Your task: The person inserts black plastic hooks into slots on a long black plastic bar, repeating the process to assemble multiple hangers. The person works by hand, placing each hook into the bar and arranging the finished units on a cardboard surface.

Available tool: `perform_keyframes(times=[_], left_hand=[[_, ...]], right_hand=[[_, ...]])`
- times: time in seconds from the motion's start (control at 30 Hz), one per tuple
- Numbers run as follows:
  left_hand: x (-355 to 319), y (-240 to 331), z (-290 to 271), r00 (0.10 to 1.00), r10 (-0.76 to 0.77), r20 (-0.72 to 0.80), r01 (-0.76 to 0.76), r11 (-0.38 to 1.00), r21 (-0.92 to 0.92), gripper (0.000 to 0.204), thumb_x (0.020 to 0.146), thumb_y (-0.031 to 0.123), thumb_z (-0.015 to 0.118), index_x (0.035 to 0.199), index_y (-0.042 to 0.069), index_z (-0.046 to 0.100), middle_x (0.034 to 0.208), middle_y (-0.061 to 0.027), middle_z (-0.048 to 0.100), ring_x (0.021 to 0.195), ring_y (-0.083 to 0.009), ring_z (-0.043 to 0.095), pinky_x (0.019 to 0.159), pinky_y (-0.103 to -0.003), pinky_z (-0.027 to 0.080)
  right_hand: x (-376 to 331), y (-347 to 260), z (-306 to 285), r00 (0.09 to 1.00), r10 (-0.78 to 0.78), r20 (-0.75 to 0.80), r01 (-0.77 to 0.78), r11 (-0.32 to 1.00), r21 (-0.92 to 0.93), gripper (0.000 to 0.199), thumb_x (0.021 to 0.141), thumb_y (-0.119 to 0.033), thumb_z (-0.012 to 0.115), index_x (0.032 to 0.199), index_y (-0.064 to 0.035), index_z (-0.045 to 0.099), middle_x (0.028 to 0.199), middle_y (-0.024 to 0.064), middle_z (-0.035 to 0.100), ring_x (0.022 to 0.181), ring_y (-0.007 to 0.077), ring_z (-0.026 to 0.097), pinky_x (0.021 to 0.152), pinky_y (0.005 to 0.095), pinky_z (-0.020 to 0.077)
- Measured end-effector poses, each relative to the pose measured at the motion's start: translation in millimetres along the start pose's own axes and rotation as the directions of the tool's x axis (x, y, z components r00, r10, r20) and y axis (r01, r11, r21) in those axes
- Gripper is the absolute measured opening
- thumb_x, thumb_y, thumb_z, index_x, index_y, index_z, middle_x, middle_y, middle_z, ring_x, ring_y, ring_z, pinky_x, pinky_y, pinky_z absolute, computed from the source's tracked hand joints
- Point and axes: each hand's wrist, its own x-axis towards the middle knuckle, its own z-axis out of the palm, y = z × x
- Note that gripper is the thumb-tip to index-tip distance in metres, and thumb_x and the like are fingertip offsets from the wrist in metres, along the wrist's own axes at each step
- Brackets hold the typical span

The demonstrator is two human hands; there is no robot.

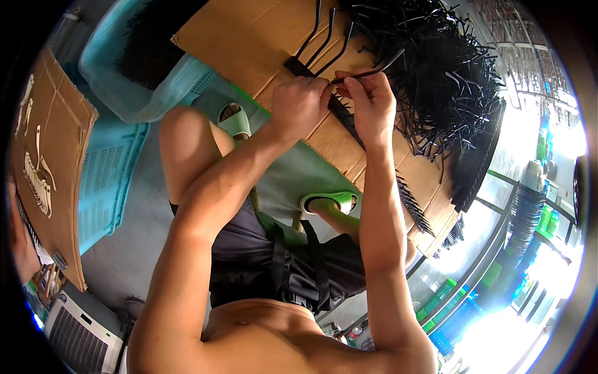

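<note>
My right hand [374, 103] pinches a thin black glasses temple [391, 62] between thumb and fingers, its curved end pointing up and right. My left hand [300, 103] is closed, its fingertips at the temple's other end, just over a black slotted strip [344, 115]. Which of the two those fingers grip is partly hidden. At the strip's far left end, several temples [328, 38] stand in a row. The strip lies on a cardboard-covered table [243, 31]. Right of my hands is a large tangled heap of black temples [430, 75].
A toothed black strip [414, 202] lies near the right edge of the cardboard. Left are a blue plastic crate [106, 174], a bag-lined basket [118, 93] of dark pieces, and a cardboard sheet [59, 124] with cream-coloured temples. A white appliance [84, 333] stands at lower left.
</note>
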Motion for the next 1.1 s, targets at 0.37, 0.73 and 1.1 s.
perform_keyframes(times=[0.37, 0.73, 1.1], left_hand=[[-0.9, -3.5, 2.0, 1.0, -0.023, 0.013, 0.023, 0.998, -0.052, 0.013, 0.082, 0.013, 0.07, 0.076, 0.004, 0.062, 0.068, -0.0148, 0.062, 0.062, -0.0329, 0.061, 0.055, -0.042, 0.048], [28.1, -36.5, -30.2, 0.936, -0.341, 0.083, 0.35, 0.924, -0.154, 0.02, 0.087, 0.02, 0.068, 0.086, 0.0, 0.065, 0.079, -0.0166, 0.069, 0.071, -0.0295, 0.07, 0.061, -0.037, 0.052], [12.5, -23.1, -25.7, 0.954, -0.294, 0.06, 0.299, 0.949, -0.103, 0.021, 0.085, 0.02, 0.069, 0.099, 0.004, 0.068, 0.079, -0.0149, 0.07, 0.069, -0.0291, 0.069, 0.058, -0.036, 0.054]], right_hand=[[-0.9, -11.9, -0.3, 0.98, -0.092, 0.177, 0.176, 0.816, -0.55, 0.01, 0.088, -0.003, 0.064, 0.097, 0.0009, 0.064, 0.087, 0.0116, 0.071, 0.082, 0.0124, 0.068, 0.074, 0.0287, 0.0547], [134.1, 31.6, 17.1, 0.997, -0.05, -0.061, -0.044, 0.296, -0.954, 0.035, 0.089, -0.025, 0.065, 0.106, 0.0024, 0.052, 0.103, 0.0248, 0.066, 0.09, 0.0383, 0.067, 0.077, 0.0408, 0.0565], [90.1, 27.2, 7.2, 0.978, 0.208, -0.031, -0.115, 0.407, -0.906, 0.055, 0.07, -0.022, 0.08, 0.107, 0.0065, 0.05, 0.099, 0.0261, 0.066, 0.094, 0.0389, 0.066, 0.077, 0.0418, 0.0546]])
